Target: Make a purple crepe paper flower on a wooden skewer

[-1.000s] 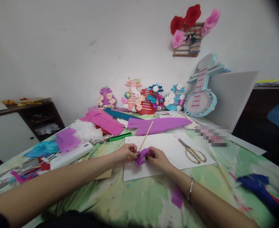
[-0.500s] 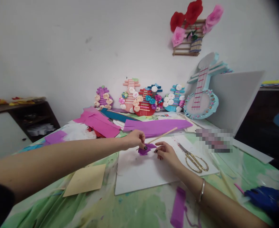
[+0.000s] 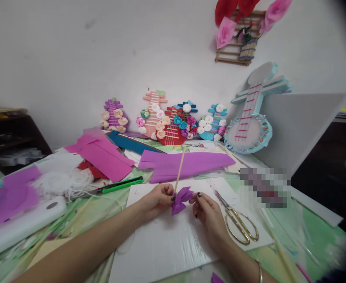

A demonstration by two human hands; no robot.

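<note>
My left hand (image 3: pixel 157 202) pinches a purple crepe-paper flower (image 3: pixel 179 203) at the lower end of a thin wooden stick (image 3: pixel 180 167). The stick points up and away from me, and the petals fan out to the right. At the tip of the right-hand petal, the thumb and forefinger of my right hand (image 3: pixel 210 216) are closed together. Both hands are above a white board (image 3: pixel 158 243). Gold-handled scissors (image 3: pixel 240 224) lie on the board, right of my right hand.
Purple crepe paper (image 3: pixel 187 165) and pink paper (image 3: pixel 105 155) lie behind the board. A green utility knife (image 3: pixel 122 184), white yarn (image 3: pixel 62 184) and a white device (image 3: pixel 28 226) are at left. Decorated paper lutes (image 3: pixel 173 127) stand along the wall, a larger one (image 3: pixel 248 131) at right.
The stick has swung from slanting right to nearly upright, and the flower's petals now face me more openly. My right hand has closed in on a petal. The view has shifted.
</note>
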